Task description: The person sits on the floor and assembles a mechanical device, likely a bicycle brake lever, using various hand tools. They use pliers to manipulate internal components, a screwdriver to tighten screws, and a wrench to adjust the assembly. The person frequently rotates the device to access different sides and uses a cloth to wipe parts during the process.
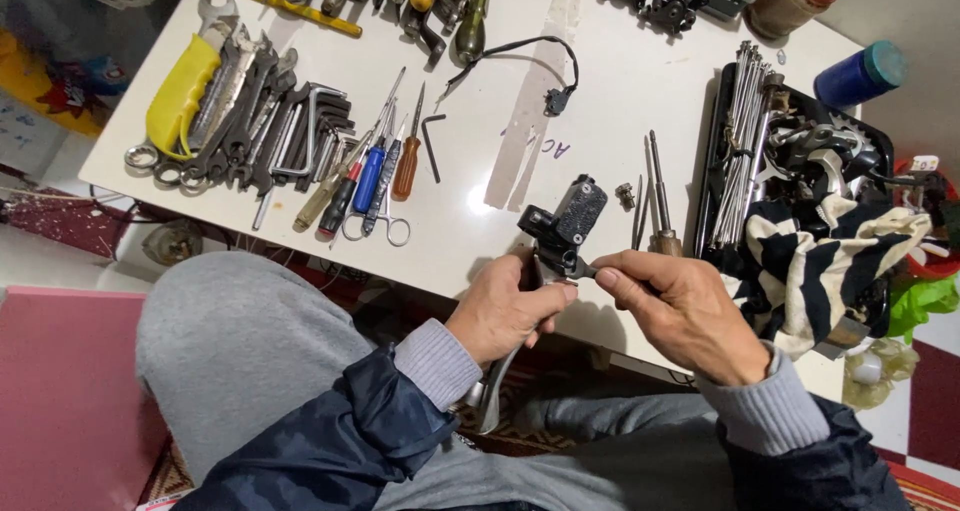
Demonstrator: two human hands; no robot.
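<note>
Head view: two hands are working one black brake-lever assembly [560, 226] just above the near edge of a white bench [620, 81].

Left hand [505, 306] is clamping its fingers around the assembly's lower part, with the silver lever blade [497, 391] hanging down below the wrist, while the right hand [680, 306] is pinching thumb and forefinger together on a small part at the assembly's side (too small to identify). Lying on the bench are one heap of wrenches and hex keys [250, 111], one row of screwdrivers [370, 176], one pair of scissors [385, 226], one bundle of spokes [740, 141], one striped rag [820, 256] and two jars, one blue [858, 73], one red-lidded [795, 1]. Patterned carpet [520, 411] is showing beneath the bench.
</note>
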